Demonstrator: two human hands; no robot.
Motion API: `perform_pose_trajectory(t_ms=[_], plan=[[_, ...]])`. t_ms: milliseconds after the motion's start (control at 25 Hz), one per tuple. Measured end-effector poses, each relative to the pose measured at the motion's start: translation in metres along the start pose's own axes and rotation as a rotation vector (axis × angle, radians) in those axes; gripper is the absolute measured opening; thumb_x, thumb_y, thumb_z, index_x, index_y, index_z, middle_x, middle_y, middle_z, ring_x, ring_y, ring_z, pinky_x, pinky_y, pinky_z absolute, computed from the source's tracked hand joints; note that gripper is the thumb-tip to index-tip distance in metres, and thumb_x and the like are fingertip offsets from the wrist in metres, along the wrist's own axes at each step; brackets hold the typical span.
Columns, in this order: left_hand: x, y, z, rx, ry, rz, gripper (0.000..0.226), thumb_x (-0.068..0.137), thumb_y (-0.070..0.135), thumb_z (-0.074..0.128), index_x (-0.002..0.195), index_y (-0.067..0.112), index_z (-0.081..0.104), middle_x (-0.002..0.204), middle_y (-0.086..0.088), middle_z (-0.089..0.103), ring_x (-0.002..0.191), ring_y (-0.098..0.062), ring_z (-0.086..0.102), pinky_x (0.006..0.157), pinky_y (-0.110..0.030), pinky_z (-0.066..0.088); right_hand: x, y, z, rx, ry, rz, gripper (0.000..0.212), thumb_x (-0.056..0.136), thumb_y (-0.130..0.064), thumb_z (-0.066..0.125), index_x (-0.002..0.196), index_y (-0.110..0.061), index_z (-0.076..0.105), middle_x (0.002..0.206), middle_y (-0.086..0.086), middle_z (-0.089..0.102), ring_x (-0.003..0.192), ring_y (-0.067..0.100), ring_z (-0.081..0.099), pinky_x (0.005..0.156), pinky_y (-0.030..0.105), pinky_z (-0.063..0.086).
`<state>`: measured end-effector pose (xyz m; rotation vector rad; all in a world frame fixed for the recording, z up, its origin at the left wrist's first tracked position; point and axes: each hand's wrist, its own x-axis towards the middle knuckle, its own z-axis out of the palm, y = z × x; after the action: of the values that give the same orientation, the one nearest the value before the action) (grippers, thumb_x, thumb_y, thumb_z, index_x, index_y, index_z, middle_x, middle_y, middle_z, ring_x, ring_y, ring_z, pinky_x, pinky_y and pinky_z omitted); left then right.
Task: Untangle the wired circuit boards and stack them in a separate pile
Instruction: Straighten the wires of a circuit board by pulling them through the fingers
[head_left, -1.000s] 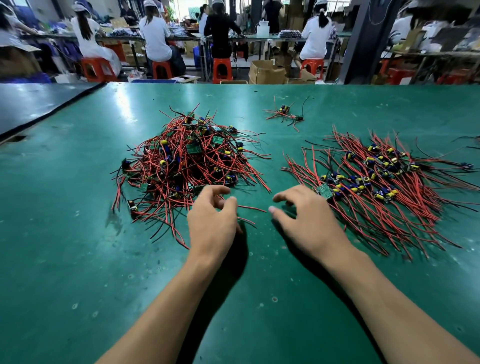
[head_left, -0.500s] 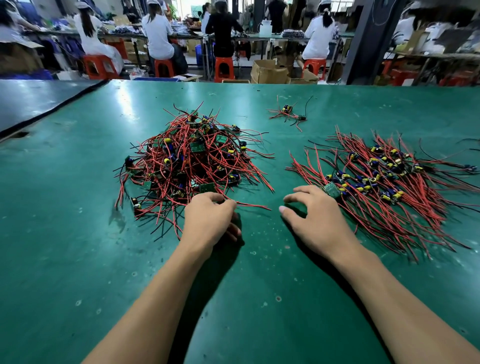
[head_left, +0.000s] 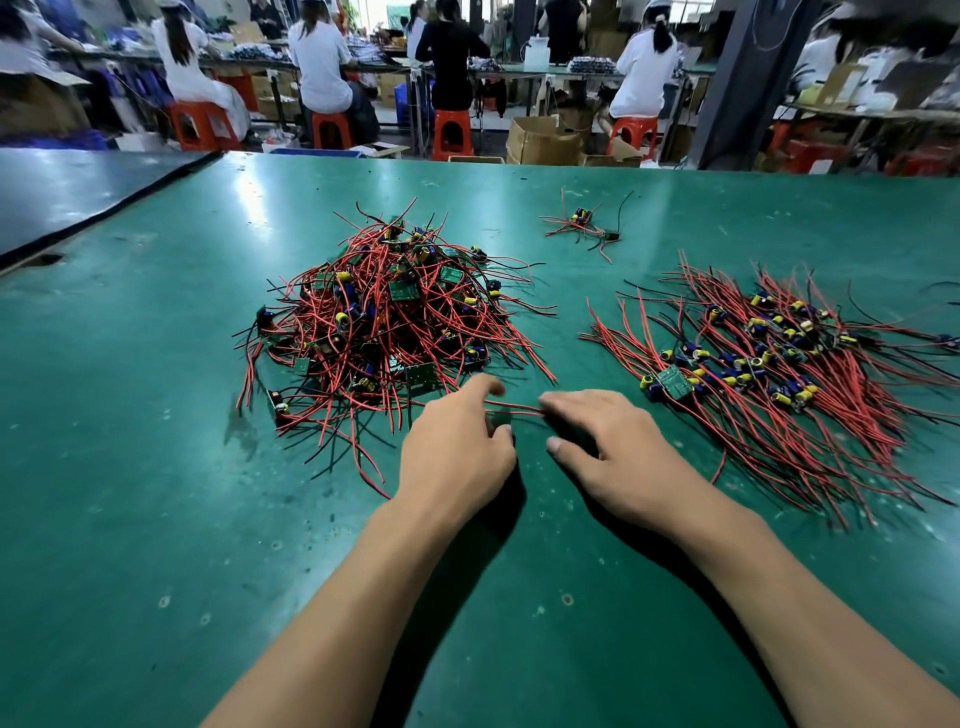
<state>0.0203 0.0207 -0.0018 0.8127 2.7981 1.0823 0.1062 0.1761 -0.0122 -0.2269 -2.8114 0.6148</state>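
A tangled heap of green circuit boards with red and black wires (head_left: 384, 322) lies on the green table (head_left: 156, 467), left of centre. To the right is a flatter pile of untangled boards (head_left: 769, 364), wires fanned out side by side. My left hand (head_left: 457, 462) sits at the near edge of the tangle, fingers curled round a red wire (head_left: 514, 410) that runs rightward out of it. My right hand (head_left: 618, 457) lies flat beside it, fingertips touching that wire's free end, thumb apart. The board on this wire is hidden.
A small cluster of wired boards (head_left: 582, 226) lies alone at the back of the table. A second, darker table (head_left: 62, 197) adjoins at the far left. Several seated people work at benches beyond the far edge, with orange stools (head_left: 452, 132) and cardboard boxes (head_left: 540, 140).
My right hand has slid left from the sorted pile's edge to the red wire beside my left hand. My left hand has uncurled its index finger toward the tangle.
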Motion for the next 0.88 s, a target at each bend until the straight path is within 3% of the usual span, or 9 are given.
perform_pose_trajectory(t_ms=[80, 200, 360, 480, 600, 680, 760, 800, 880], plan=[[0.001, 0.000, 0.000, 0.070, -0.013, 0.019, 0.043, 0.087, 0.031, 0.059, 0.129, 0.026, 0.054, 0.096, -0.004, 0.070, 0.098, -0.029, 0.062, 0.084, -0.039, 0.052, -0.001, -0.004, 0.002, 0.017, -0.027, -0.077, 0.038, 0.096, -0.024, 0.064, 0.133, -0.020, 0.064, 0.141, -0.008, 0.058, 0.138, 0.015, 0.041, 0.117, 0.034, 0.028], [0.003, 0.000, -0.001, 0.097, -0.012, 0.048, 0.021, 0.087, 0.031, 0.059, 0.105, 0.026, 0.071, 0.094, -0.003, 0.072, 0.094, -0.027, 0.065, 0.079, -0.035, 0.054, -0.004, -0.011, 0.001, 0.112, 0.018, -0.099, 0.028, 0.090, -0.021, 0.071, 0.118, -0.019, 0.074, 0.121, -0.007, 0.070, 0.122, 0.012, 0.054, 0.107, 0.022, 0.037], [-0.002, -0.002, 0.001, 0.131, 0.011, 0.165, 0.015, 0.089, 0.034, 0.059, 0.098, 0.027, 0.069, 0.097, 0.000, 0.069, 0.095, -0.026, 0.062, 0.076, -0.036, 0.051, -0.005, -0.011, -0.004, 0.223, 0.126, 0.012, 0.018, 0.083, -0.020, 0.079, 0.100, -0.018, 0.077, 0.096, -0.005, 0.075, 0.093, 0.009, 0.063, 0.088, 0.027, 0.049], [-0.005, -0.002, 0.004, -0.004, 0.078, 0.394, 0.012, 0.092, 0.024, 0.062, 0.096, 0.016, 0.069, 0.091, -0.002, 0.066, 0.088, -0.025, 0.060, 0.075, -0.039, 0.049, -0.005, -0.012, -0.010, 0.386, 0.145, 0.099, 0.031, 0.082, -0.007, 0.078, 0.110, -0.016, 0.070, 0.097, -0.001, 0.073, 0.090, 0.016, 0.069, 0.086, 0.019, 0.051], [-0.013, 0.013, 0.006, -0.241, 0.252, 0.541, 0.004, 0.088, 0.012, 0.069, 0.091, 0.011, 0.070, 0.080, 0.003, 0.063, 0.072, -0.010, 0.054, 0.069, -0.023, 0.044, -0.005, -0.013, -0.014, 0.399, 0.092, 0.053, 0.040, 0.082, 0.007, 0.067, 0.117, -0.012, 0.067, 0.100, 0.001, 0.073, 0.094, 0.019, 0.070, 0.089, 0.028, 0.053], [-0.025, 0.028, 0.012, -0.325, 0.283, 0.638, 0.004, 0.087, 0.010, 0.069, 0.091, 0.011, 0.068, 0.082, 0.008, 0.061, 0.074, -0.003, 0.053, 0.071, -0.013, 0.040, -0.008, -0.005, -0.008, 0.556, 0.031, 0.079, 0.038, 0.089, 0.010, 0.057, 0.126, 0.004, 0.060, 0.090, 0.006, 0.069, 0.081, 0.002, 0.070, 0.075, 0.017, 0.054], [-0.036, 0.038, 0.020, -0.371, 0.224, 0.730, 0.006, 0.089, 0.013, 0.068, 0.094, 0.012, 0.067, 0.086, 0.005, 0.064, 0.080, -0.009, 0.058, 0.075, -0.017, 0.046, -0.014, -0.001, -0.002, 0.676, 0.027, 0.156, 0.036, 0.098, 0.011, 0.042, 0.133, 0.020, 0.047, 0.081, 0.001, 0.058, 0.060, -0.012, 0.063, 0.059, 0.004, 0.046], [-0.040, 0.040, 0.023, -0.383, 0.185, 0.757, 0.007, 0.089, 0.014, 0.067, 0.096, 0.012, 0.067, 0.089, 0.004, 0.065, 0.084, -0.011, 0.061, 0.077, -0.023, 0.049, -0.016, -0.004, -0.001, 0.817, 0.039, 0.197, 0.037, 0.097, 0.005, 0.045, 0.131, 0.020, 0.049, 0.084, 0.004, 0.061, 0.068, -0.012, 0.065, 0.066, 0.004, 0.047], [-0.041, 0.039, 0.025, -0.402, 0.155, 0.739, 0.014, 0.089, 0.014, 0.069, 0.103, 0.014, 0.067, 0.095, 0.006, 0.066, 0.090, -0.011, 0.062, 0.081, -0.027, 0.050, -0.020, -0.013, -0.004, 0.952, 0.025, 0.125, 0.042, 0.082, -0.013, 0.059, 0.116, 0.011, 0.063, 0.098, 0.019, 0.069, 0.093, 0.011, 0.069, 0.086, 0.024, 0.053]])
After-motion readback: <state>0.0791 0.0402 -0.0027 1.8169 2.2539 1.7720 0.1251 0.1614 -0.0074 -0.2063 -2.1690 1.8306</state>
